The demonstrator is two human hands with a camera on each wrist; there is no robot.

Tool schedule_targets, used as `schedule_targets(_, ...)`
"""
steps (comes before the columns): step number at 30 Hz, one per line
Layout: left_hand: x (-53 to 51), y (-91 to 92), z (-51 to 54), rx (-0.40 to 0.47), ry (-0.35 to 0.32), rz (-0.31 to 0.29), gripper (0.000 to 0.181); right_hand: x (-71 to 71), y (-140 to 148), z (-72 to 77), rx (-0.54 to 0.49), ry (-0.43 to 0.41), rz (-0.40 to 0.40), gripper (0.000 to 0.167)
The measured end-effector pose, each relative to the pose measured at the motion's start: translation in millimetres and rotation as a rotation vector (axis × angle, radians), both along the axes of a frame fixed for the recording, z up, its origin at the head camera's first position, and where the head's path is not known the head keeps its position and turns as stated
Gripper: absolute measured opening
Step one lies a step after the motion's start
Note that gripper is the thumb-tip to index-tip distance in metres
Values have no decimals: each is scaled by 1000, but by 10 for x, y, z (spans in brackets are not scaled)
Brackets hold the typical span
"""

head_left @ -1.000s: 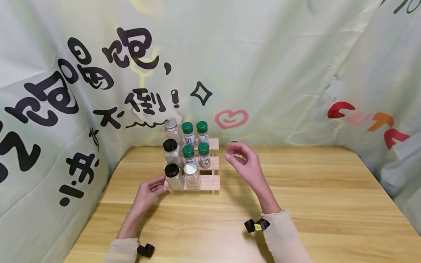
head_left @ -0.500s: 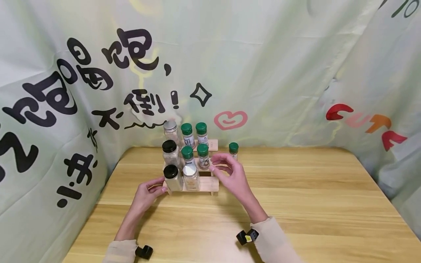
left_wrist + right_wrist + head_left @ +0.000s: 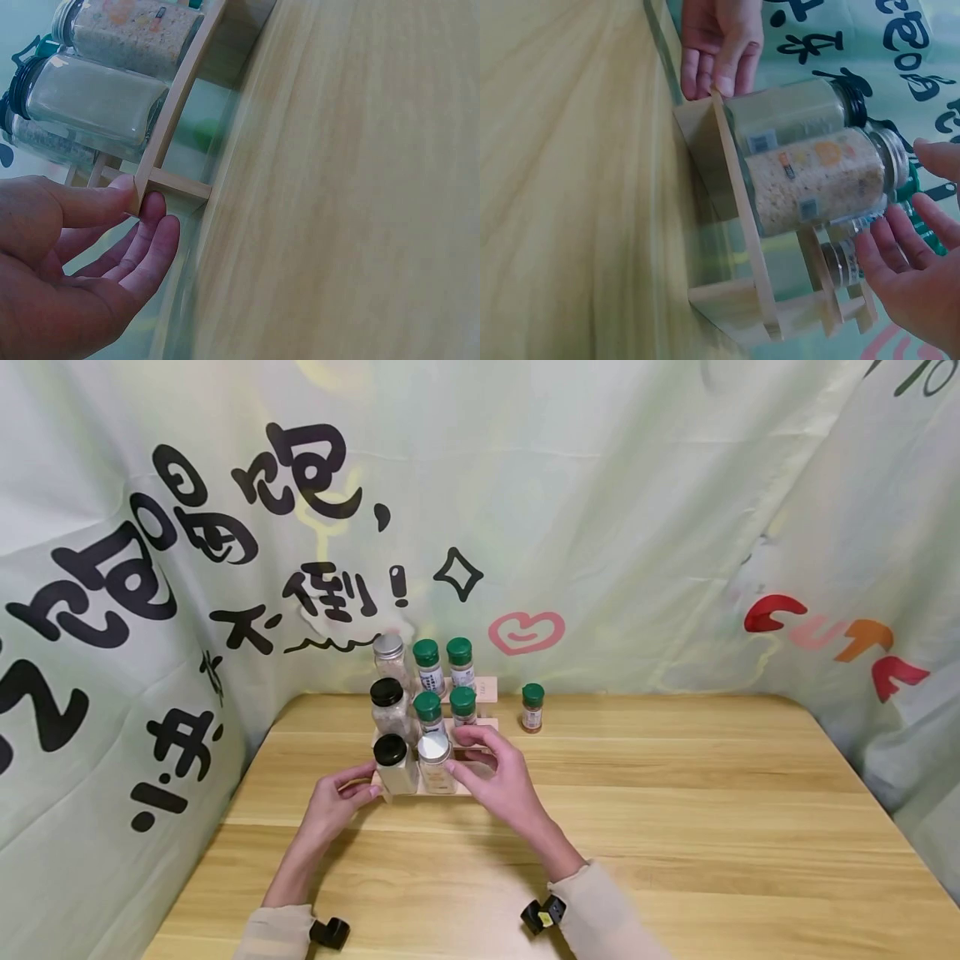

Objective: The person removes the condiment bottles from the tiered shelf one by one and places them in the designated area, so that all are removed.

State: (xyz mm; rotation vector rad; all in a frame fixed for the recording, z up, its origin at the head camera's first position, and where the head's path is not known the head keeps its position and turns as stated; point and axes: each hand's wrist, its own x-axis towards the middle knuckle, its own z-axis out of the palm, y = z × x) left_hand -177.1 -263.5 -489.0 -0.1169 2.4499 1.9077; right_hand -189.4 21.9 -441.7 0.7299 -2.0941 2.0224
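Note:
A three-tier wooden rack [image 3: 487, 689] holds jars in rows. My left hand [image 3: 339, 803] pinches the rack's front left end between thumb and fingers, as the left wrist view shows at the board [image 3: 174, 112]. My right hand [image 3: 504, 781] is beside the silver-lidded jar [image 3: 437, 768] on the lowest tier, its fingers apart and slightly bent. In the right wrist view a gap shows between the right hand [image 3: 922, 262] and that jar's lid [image 3: 891, 159]. Left of this jar stands a black-lidded jar [image 3: 397, 772].
A green-capped bottle [image 3: 532, 710] stands alone on the table [image 3: 675, 810], right of the rack. Green-capped bottles [image 3: 461, 668], a black-lidded jar [image 3: 390, 714] and a silver-lidded jar [image 3: 391, 662] fill the upper tiers. A printed curtain [image 3: 637, 568] hangs behind.
My right hand has moved left and toward me, from near the lone green-capped bottle to the silver-lidded jar in front. That bottle is now uncovered. My left hand has stayed on the rack.

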Motion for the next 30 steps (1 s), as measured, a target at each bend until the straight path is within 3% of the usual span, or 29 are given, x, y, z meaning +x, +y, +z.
schedule_targets(13,-13,5,-24,-10,13,-5,45,-1,-179,-93,44,26,-56,49)
schedule_targets(20,-14,4,-12,-12,11,-16,45,179,-215,227,22,-32,-88,43)
schedule_targets(30,-4,7,-22,-23,28,-1,45,125,-253,164,33,-64,-98,42)
